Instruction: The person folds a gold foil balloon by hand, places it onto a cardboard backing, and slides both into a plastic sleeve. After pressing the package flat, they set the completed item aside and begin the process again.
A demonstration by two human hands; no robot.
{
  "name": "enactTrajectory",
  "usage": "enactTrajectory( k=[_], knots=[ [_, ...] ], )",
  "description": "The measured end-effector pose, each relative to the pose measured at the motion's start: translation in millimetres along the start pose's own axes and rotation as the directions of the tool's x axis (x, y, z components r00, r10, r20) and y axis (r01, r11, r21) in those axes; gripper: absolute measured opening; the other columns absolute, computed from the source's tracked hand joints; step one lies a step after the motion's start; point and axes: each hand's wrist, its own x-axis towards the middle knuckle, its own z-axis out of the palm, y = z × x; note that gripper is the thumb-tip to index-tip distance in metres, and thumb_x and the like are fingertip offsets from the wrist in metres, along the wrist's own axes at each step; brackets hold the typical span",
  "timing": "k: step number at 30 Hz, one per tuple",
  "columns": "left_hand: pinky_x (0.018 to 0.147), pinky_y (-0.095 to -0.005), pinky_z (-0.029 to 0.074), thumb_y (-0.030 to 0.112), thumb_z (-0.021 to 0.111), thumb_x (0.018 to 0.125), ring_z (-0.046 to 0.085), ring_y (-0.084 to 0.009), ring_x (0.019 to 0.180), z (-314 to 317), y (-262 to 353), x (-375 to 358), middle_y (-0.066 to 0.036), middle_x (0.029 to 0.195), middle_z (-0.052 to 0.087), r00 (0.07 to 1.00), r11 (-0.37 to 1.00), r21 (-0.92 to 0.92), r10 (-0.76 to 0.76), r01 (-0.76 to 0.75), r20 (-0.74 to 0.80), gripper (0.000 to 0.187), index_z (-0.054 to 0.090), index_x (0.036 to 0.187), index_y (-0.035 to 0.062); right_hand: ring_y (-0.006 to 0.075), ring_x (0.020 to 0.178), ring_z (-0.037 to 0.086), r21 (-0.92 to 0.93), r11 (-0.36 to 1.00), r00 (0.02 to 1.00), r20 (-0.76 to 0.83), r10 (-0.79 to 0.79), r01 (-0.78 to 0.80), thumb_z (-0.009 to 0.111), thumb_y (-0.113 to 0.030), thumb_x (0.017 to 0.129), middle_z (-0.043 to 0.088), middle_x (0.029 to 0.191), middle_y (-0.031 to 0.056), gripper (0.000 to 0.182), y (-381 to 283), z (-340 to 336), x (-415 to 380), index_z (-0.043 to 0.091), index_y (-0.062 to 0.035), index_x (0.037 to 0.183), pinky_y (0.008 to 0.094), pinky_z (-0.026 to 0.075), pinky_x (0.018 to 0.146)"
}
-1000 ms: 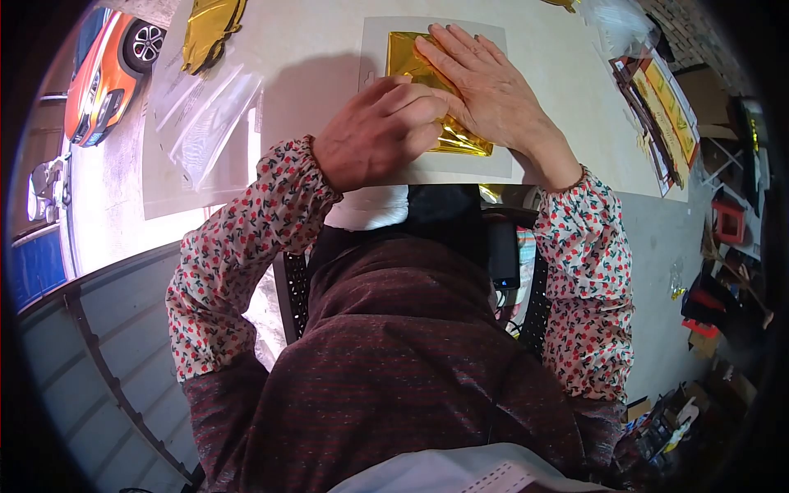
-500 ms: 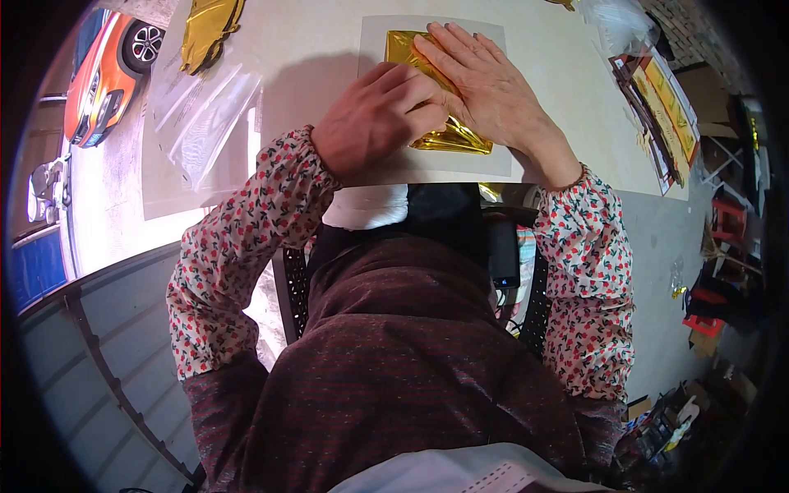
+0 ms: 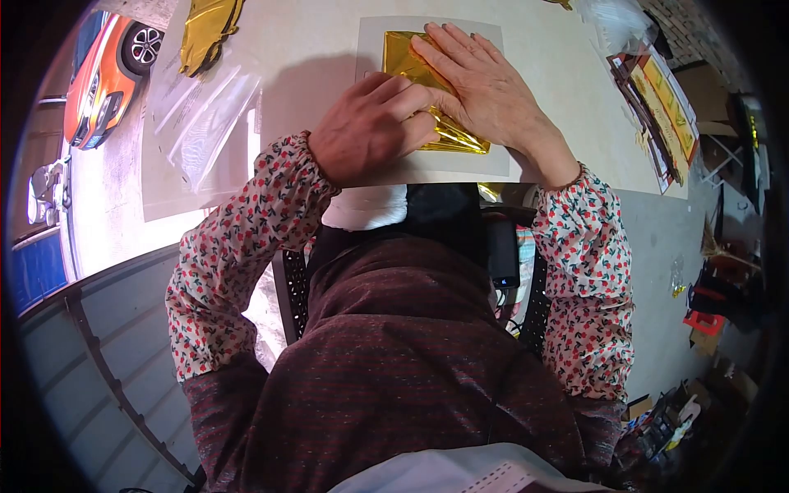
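Head view: our right hand (image 3: 485, 90) lies flat on the gold foil (image 3: 403, 53), fingers a little apart. Our left hand (image 3: 370, 127) curls over the foil by the right thumb — whether it pinches anything, we cannot tell. Under the foil we see a grey sheet (image 3: 371, 45) on the table (image 3: 567, 107). Farther left lie clear plastic (image 3: 209, 123) and a gold piece (image 3: 207, 37).

At the frame's upper centre, our left hand (image 3: 366, 127) curls beside our flattened, palm-down right hand (image 3: 485, 92).
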Motion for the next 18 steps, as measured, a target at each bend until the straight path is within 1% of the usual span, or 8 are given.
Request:
enactTrajectory(
  k=[2, 5, 8, 11, 17, 18],
  knots=[
    [0.082, -0.0401, 0.051, 0.010, 0.069, 0.079, 0.060, -0.0289, 0.090, 7, -2, -8, -0.009, 0.103, 0.060, 1.000, 1.000, -0.011, -0.009, 0.009, 0.007, 0.019, 0.063, 0.097, 0.0060, 0.0288, 0.148, 0.028, 0.013, 1.000, 1.000, 0.025, 0.009, -0.009, 0.040, -0.055, 0.101, 0.031, 0.160, 0.0092, 0.063, 1, -1, -1, 0.035, -0.0209, 0.154, 0.0436, 0.022, 0.122],
    [0.082, -0.0419, 0.051, 0.007, 0.069, 0.075, 0.061, -0.0308, 0.091, 1, 1, -10, -0.010, 0.104, 0.058, 0.997, 0.996, -0.076, 0.036, -0.041, -0.075, 0.032, 0.061, 0.106, 0.0078, 0.0286, 0.148, 0.028, 0.011, 1.000, 0.999, 0.032, 0.019, -0.019, 0.040, -0.055, 0.101, 0.032, 0.160, 0.0092, 0.063, -1, -3, 0, 0.035, -0.0208, 0.154, 0.0434, 0.022, 0.122],
    [0.083, -0.0433, 0.051, 0.008, 0.069, 0.072, 0.061, -0.0317, 0.095, 2, 5, -12, -0.011, 0.105, 0.057, 0.996, 0.997, -0.074, -0.010, 0.003, -0.085, 0.042, 0.059, 0.112, 0.0094, 0.0287, 0.148, 0.028, 0.024, 1.000, 1.000, 0.021, 0.016, -0.017, 0.040, -0.054, 0.102, 0.032, 0.160, 0.0091, 0.062, -1, -2, -1, 0.035, -0.0208, 0.154, 0.0437, 0.021, 0.122],
    [0.085, -0.0409, 0.049, 0.013, 0.061, 0.079, 0.057, -0.0275, 0.093, -1, 5, -11, -0.009, 0.105, 0.055, 0.997, 1.000, -0.005, -0.006, 0.006, -0.076, 0.035, 0.057, 0.114, 0.0093, 0.0286, 0.148, 0.028, 0.008, 1.000, 1.000, 0.015, 0.012, -0.012, 0.040, -0.054, 0.102, 0.032, 0.160, 0.0089, 0.062, -1, -1, -1, 0.035, -0.0207, 0.154, 0.0437, 0.021, 0.122],
    [0.086, -0.0414, 0.049, 0.012, 0.057, 0.082, 0.057, -0.0297, 0.093, -7, 2, -1, -0.011, 0.101, 0.055, 0.994, 0.999, 0.027, -0.028, 0.031, -0.104, 0.034, 0.058, 0.116, 0.0095, 0.0284, 0.148, 0.028, 0.025, 1.000, 1.000, 0.016, 0.005, -0.005, 0.042, -0.051, 0.102, 0.031, 0.160, 0.0087, 0.061, 1, -2, -1, 0.035, -0.0211, 0.154, 0.0438, 0.022, 0.121],
    [0.086, -0.0413, 0.049, 0.012, 0.057, 0.082, 0.058, -0.0298, 0.092, -7, 1, 0, -0.011, 0.099, 0.055, 0.995, 1.000, 0.000, -0.031, 0.031, -0.097, 0.034, 0.058, 0.116, 0.0093, 0.0284, 0.148, 0.028, 0.025, 1.000, 1.000, 0.016, 0.004, -0.005, 0.042, -0.050, 0.102, 0.031, 0.160, 0.0087, 0.061, 1, -2, 0, 0.034, -0.0211, 0.155, 0.0438, 0.022, 0.121]
  ],
)
